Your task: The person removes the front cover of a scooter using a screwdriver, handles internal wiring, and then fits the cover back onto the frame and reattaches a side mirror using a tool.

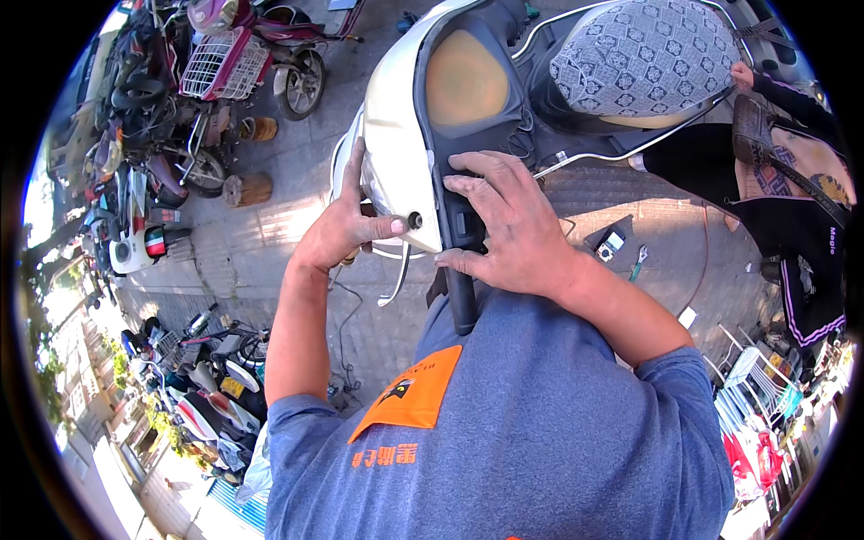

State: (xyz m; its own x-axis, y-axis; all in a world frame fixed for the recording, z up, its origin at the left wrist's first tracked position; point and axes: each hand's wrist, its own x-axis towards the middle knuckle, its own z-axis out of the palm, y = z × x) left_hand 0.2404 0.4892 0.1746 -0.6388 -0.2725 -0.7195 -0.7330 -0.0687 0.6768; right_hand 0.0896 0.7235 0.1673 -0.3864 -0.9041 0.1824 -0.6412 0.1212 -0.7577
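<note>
A scooter's white front handlebar cover (396, 99) stands before me, joined to a dark grey inner cover (468, 144) with a tan, hazy dial window (466, 79). My left hand (346, 216) clasps the white cover's near end, fingers along its outer side and thumb beside a round hole (415, 220). My right hand (517, 225) bends over the dark cover by the switch housing (466, 225), thumb lower down near the black handlebar grip (461, 301). Its palm side is hidden.
The scooter seat (643, 58) has a patterned cover. At right stands a person (765, 180) in dark clothes, one hand on the seat. A meter-like device (611, 245) and a wrench (639, 262) lie on the paving. Parked bikes (225, 63) and wooden stumps (247, 190) are left.
</note>
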